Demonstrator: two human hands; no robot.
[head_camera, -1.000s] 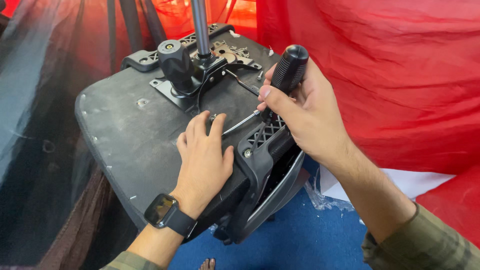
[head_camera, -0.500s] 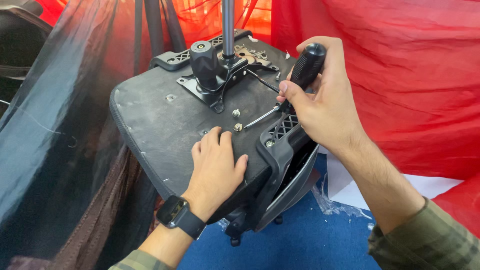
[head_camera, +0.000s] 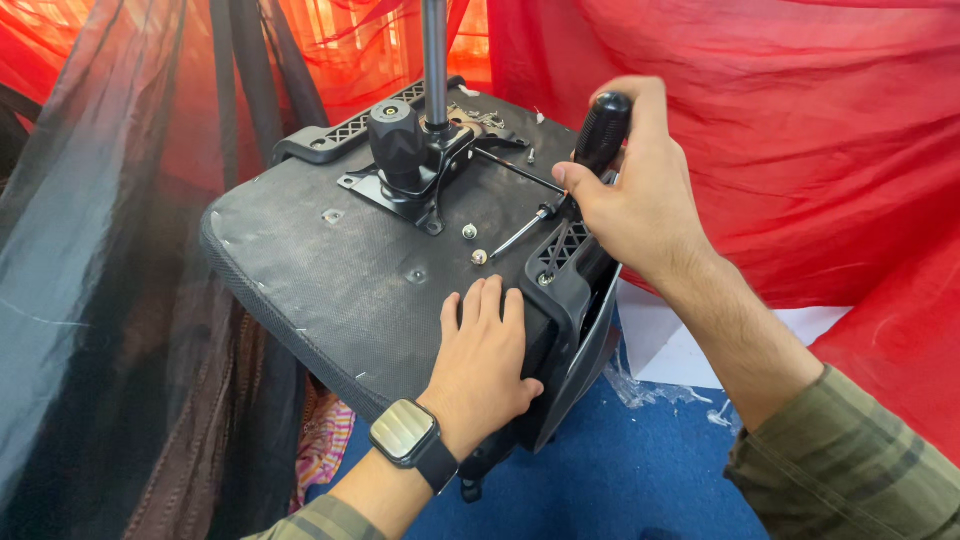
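Observation:
An upturned office chair seat (head_camera: 330, 270) shows its black underside, with a metal mechanism plate and round knob (head_camera: 398, 140) and a gas column (head_camera: 434, 60) rising from it. My left hand (head_camera: 484, 350), wearing a smartwatch, lies flat on the seat's near edge beside the black armrest bracket (head_camera: 562, 270). My right hand (head_camera: 640, 190) grips a black-handled screwdriver (head_camera: 598, 135). Its shaft slants down to a bolt (head_camera: 480, 257) on the seat base. A second bolt (head_camera: 469, 232) sits just above it.
Red fabric (head_camera: 780, 130) hangs at the right and back. Dark mesh cloth (head_camera: 90, 300) drapes on the left. A blue floor (head_camera: 630, 470) and a white sheet (head_camera: 670, 350) lie below the seat. Patterned cloth (head_camera: 325, 440) shows under the seat's lower left.
The view has shifted, so the seat sits further right. My right hand has lowered the screwdriver tip toward the bolt near my left fingers. My left hand stays flat on the seat.

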